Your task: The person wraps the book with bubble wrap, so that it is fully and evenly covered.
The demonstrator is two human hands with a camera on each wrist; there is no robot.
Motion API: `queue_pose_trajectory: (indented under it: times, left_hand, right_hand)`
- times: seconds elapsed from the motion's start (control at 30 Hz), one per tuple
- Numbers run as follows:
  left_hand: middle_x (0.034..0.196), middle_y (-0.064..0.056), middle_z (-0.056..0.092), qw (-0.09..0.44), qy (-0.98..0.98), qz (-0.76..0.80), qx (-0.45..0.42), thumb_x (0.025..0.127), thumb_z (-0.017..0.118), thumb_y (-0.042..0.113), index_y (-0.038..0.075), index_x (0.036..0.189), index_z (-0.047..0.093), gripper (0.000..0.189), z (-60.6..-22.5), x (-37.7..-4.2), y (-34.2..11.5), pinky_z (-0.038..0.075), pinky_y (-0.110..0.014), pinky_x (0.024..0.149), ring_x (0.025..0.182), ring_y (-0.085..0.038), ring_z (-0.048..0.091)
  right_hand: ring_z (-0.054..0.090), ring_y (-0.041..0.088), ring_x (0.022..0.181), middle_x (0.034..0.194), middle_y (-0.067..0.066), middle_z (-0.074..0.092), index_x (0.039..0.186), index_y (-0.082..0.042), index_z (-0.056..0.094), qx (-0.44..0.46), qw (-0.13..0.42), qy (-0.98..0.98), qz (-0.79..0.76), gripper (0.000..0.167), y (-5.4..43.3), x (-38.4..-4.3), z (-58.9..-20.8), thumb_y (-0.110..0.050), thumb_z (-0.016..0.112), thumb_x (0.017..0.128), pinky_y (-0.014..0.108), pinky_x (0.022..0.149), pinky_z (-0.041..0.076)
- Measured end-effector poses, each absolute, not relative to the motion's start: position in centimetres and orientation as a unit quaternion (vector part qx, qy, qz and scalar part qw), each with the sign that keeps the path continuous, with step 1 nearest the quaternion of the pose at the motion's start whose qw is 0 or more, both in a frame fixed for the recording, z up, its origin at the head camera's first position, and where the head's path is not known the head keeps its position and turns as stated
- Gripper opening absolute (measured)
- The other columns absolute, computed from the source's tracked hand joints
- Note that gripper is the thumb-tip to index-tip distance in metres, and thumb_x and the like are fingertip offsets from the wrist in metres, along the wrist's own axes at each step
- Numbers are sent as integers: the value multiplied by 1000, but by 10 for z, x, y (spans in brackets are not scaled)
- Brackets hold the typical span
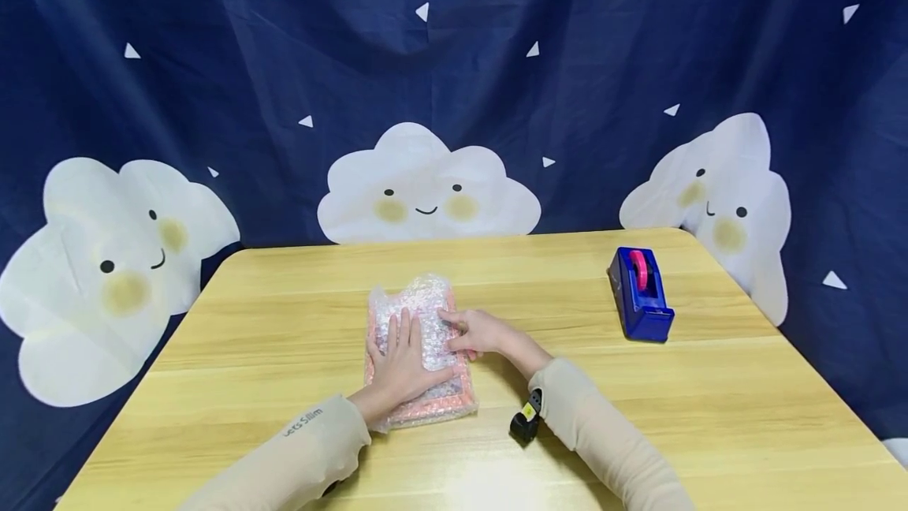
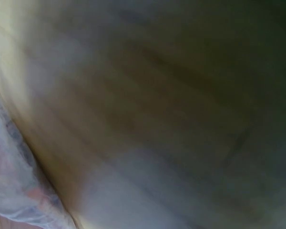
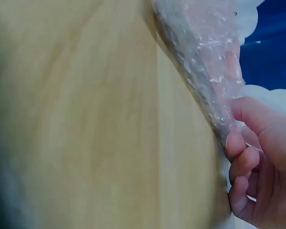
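A flat pink-bordered rectangular item in bubble wrap (image 1: 434,298) lies near the middle of the table; the wrap hides what exactly is inside. Spread over its lower left part, my left hand (image 1: 403,367) presses down with straight fingers. My right hand (image 1: 484,333) is at the package's right edge. In the right wrist view, thumb and curled fingers of that right hand (image 3: 271,157) pinch the edge of the bubble wrap (image 3: 205,62). The left wrist view is mostly dark and blurred, with a corner of the bubble wrap (image 2: 14,176) at lower left.
A blue tape dispenser (image 1: 641,298) with a pink roll stands at the right of the wooden table (image 1: 284,314). Behind the table hangs a dark blue curtain (image 1: 482,85) printed with clouds. A black wrist device (image 1: 526,419) is by the right sleeve.
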State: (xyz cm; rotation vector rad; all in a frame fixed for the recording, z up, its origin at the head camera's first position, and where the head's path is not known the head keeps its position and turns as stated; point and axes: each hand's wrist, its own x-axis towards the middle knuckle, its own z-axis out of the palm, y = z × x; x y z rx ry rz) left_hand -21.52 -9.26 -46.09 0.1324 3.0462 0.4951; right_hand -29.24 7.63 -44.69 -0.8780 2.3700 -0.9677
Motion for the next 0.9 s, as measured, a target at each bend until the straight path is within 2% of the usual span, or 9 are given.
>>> queue_pose_trajectory:
  times: [0.13, 0.27, 0.43, 0.57, 0.77, 0.9]
  left_hand:
    - [152, -17, -2, 21, 986, 159, 41, 68, 52, 76, 0, 145, 11, 115, -461, -216, -94, -7, -67, 100, 138, -37, -4]
    - [151, -17, -3, 19, 986, 159, 41, 68, 51, 77, 1, 145, 10, 116, -460, -216, -95, -7, -67, 100, 138, -37, -4]
    - [151, -17, -3, 21, 986, 161, 43, 67, 51, 78, 1, 145, 10, 117, -461, -216, -93, -7, -67, 100, 138, -37, -5]
    - [151, -17, -3, 23, 986, 160, 46, 67, 51, 78, 1, 145, 10, 117, -461, -215, -92, -9, -66, 100, 138, -37, -5]
    - [152, -17, -3, 20, 986, 160, 45, 67, 49, 79, 2, 146, 8, 118, -460, -216, -93, -9, -66, 100, 138, -37, -5]
    - [152, -17, -2, 18, 984, 170, 43, 67, 50, 78, 1, 146, 10, 118, -462, -215, -93, -9, -67, 100, 138, -37, -3]
  right_hand:
    - [46, 8, 38, 46, 0, 52, 141, -6, 32, -331, 228, 840, -365, 65, 77, -294, -445, -15, 64, 85, 21, 40, 42]
    - [50, 9, 42, 51, 3, 55, 142, -6, 27, -327, 293, 800, -408, 66, 82, -300, -442, -10, 61, 86, 20, 43, 45]
    - [56, 11, 49, 57, 6, 59, 144, -11, 23, -293, 359, 773, -434, 67, 88, -309, -442, -10, 58, 88, 20, 47, 45]
    - [58, 12, 50, 58, 7, 61, 144, -15, 26, -271, 368, 774, -439, 66, 89, -311, -444, -10, 59, 87, 20, 48, 47]
    - [56, 12, 48, 57, 7, 59, 143, -15, 29, -265, 348, 787, -435, 64, 87, -308, -441, -8, 57, 86, 20, 45, 45]
    - [56, 11, 49, 58, 7, 59, 144, -16, 27, -249, 381, 760, -464, 62, 89, -309, -445, -5, 53, 89, 19, 46, 46]
